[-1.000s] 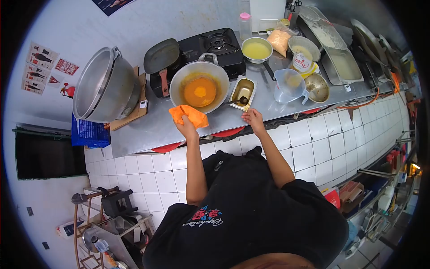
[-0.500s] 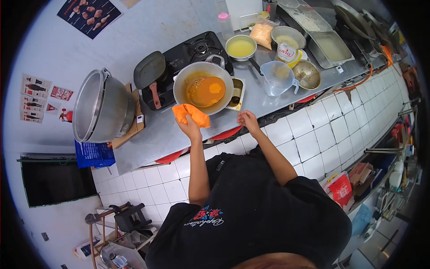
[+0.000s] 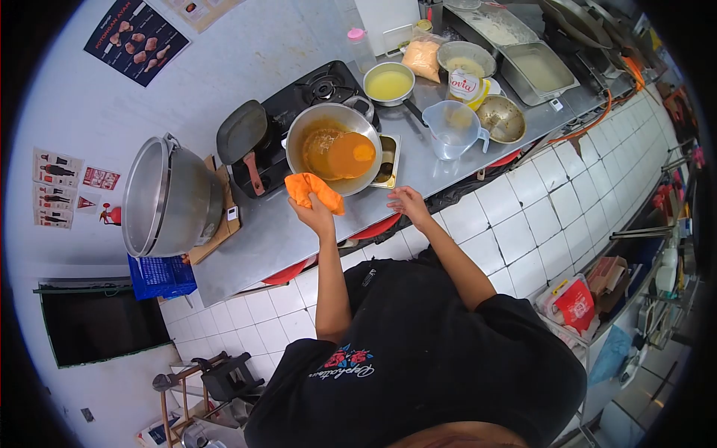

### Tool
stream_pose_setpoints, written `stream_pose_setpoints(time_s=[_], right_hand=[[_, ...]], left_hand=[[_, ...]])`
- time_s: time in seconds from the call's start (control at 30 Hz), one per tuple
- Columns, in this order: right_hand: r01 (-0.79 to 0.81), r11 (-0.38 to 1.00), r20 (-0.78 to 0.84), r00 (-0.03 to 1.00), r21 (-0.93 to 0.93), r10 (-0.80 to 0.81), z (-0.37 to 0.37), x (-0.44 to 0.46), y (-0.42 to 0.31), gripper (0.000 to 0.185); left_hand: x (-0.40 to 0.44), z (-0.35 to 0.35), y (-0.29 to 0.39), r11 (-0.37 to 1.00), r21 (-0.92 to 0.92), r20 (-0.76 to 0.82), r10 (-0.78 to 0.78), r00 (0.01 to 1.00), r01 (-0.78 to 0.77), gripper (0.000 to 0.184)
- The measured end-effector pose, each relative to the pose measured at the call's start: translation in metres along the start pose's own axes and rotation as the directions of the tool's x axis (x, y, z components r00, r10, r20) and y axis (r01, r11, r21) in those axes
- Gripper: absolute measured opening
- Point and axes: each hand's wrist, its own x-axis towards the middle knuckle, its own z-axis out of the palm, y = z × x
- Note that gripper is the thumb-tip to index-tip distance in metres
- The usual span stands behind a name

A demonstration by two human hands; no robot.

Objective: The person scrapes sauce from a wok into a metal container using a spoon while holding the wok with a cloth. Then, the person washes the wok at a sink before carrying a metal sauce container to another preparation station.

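My left hand (image 3: 317,214) grips a bunched orange cloth (image 3: 312,191) at the near rim of a metal pan (image 3: 296,134). Orange-brown liquid (image 3: 345,155) with a brighter yellow-orange patch lies toward the right side of the pan. My right hand (image 3: 408,203) is empty, its fingers apart, just below a small rectangular metal container (image 3: 388,169). The container holds dark liquid and stands against the right side of the pan. Behind the pan is a black gas stove (image 3: 323,88).
A large pot (image 3: 175,196) stands at the left on cardboard. A square pan (image 3: 243,133) rests on the stove. To the right are a saucepan (image 3: 389,84), a clear jug (image 3: 452,128), a metal bowl (image 3: 501,119) and a rectangular tray (image 3: 538,73). A tiled floor lies beyond the counter edge.
The view has turned, shifting the counter. The liquid in the pan has spread to the right, baring part of its left bottom. The dark ladle seen earlier is no longer clearly visible.
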Motion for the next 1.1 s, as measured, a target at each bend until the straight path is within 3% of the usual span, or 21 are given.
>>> stream_pose_setpoints(time_s=[0.2,0.6,1.1], right_hand=[[0.008,0.994,0.051,0.999,0.111,-0.014,0.013,0.008,-0.001,0.024],[0.044,0.993,-0.049,0.998,0.112,-0.038,0.013,0.022,0.004,0.011],[0.05,0.991,-0.037,0.998,0.126,-0.046,0.009,0.02,0.008,0.009]], left_hand=[[0.001,0.005,0.006,0.999,-0.006,-0.004,0.046,0.999,-0.046,0.026],[0.004,0.01,0.01,0.996,0.048,0.004,0.071,0.997,-0.071,0.024],[0.006,0.029,0.013,0.983,0.097,0.012,0.154,0.988,-0.154,0.02]])
